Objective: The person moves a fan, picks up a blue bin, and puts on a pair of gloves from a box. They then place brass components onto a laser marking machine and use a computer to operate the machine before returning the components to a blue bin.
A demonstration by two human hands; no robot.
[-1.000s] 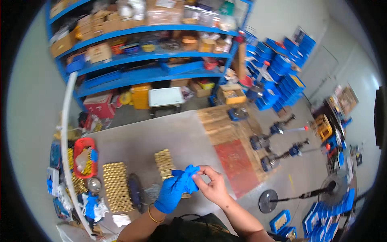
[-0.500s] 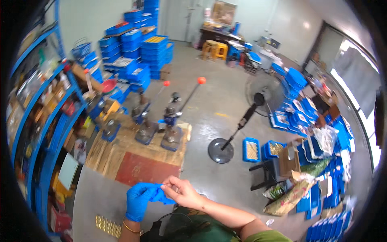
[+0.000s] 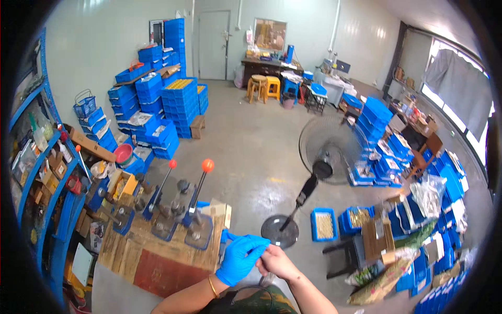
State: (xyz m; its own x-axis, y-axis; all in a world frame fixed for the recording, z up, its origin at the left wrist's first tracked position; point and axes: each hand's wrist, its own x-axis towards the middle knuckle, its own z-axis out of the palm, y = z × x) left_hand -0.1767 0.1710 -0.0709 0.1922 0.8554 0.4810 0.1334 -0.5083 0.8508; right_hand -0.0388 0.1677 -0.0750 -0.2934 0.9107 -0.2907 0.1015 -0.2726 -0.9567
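Note:
My left hand (image 3: 240,259), in a blue glove with a yellow bangle at the wrist, is raised over the bench's near right corner. Its fingers are bent and pressed together at the tips. Close against them, my bare right hand (image 3: 278,262) has its fingers curled in a pinch. Thin blue material (image 3: 258,250), like that of a glove, lies between the two hands. Its full shape is hidden by the fingers. Behind my hands a hand press (image 3: 198,233) with an orange ball on its lever stands on the wooden board (image 3: 116,256).
More lever presses (image 3: 163,225) stand left on the board, behind a red mat (image 3: 167,275). A black pedestal fan (image 3: 307,191) stands on the floor ahead. Right of it are blue bins (image 3: 315,230) of small brass-coloured parts. Blue metal shelving (image 3: 44,188) lines the left.
The view has swung, and both hands now appear further right in it. The loose blue piece hanging between them earlier is now mostly hidden by my fingers.

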